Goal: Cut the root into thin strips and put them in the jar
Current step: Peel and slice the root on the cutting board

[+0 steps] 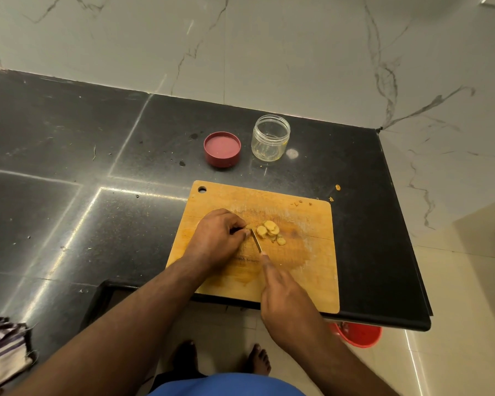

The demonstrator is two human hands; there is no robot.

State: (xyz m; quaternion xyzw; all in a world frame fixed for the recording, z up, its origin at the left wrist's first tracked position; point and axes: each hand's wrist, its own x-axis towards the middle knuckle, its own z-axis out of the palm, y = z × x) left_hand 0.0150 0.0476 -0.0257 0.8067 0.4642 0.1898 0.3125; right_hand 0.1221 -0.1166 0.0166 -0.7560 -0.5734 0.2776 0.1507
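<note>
Mid-cut: left hand [216, 238] fingers pinch root [248, 226]; right hand [283, 292] grips knife [256, 241]; slices [269, 228] just beyond, no strips yet; jar [270, 137] w/ only scraps.

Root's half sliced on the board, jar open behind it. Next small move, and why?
Probably another slice: the left hand pins the root piece against the knife held by the right hand. Cut rounds lie beside the blade, still not strips, and the jar looks about empty.

Pale yellow root slices [270, 230] lie heaped mid-board, apparently still rounds; the clear jar [270, 141] stands upright, lidless, beyond.
</note>
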